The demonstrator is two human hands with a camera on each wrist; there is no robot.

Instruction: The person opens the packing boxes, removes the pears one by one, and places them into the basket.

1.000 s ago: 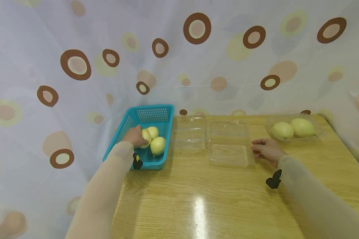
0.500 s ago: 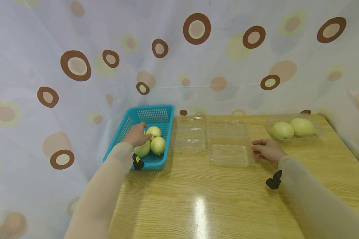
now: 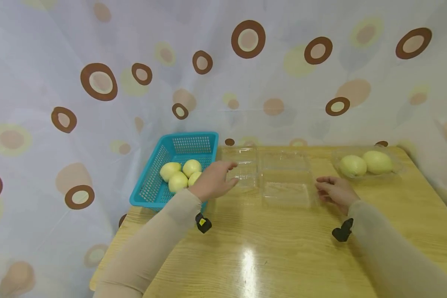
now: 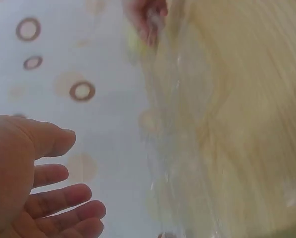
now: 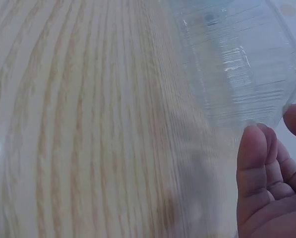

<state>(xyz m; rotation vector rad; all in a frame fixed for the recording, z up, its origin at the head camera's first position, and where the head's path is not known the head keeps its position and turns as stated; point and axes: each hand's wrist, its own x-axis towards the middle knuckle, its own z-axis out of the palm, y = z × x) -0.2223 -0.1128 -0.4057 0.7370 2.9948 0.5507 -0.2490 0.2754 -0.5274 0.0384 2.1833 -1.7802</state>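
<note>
My left hand (image 3: 217,179) is in the air just past the basket's right side, its fingers loosely bent and holding nothing. In the left wrist view its thumb and fingers are spread apart. Pale yellow-green, smooth round fruits (image 3: 178,181), like small melons, lie in the blue basket (image 3: 154,204); my left hand partly hides one. At the right edge of a clear plastic clamshell box (image 3: 287,194), lid raised, my right hand (image 3: 337,192) pinches the rim between thumb and fingers. The right wrist view shows the box's ribbed clear wall (image 5: 237,69) right at the fingertips.
Two similar fruits (image 3: 378,162) sit in another clear box (image 3: 399,166) at the back right. Left of the gripped box, behind my left hand, lies further clear plastic packaging (image 3: 242,154). A patterned curtain (image 3: 275,74) hangs behind the wooden table (image 3: 275,256).
My left hand has let go of a fruit in the basket and moved right, out over the basket's side. The right hand stays at the box edge.
</note>
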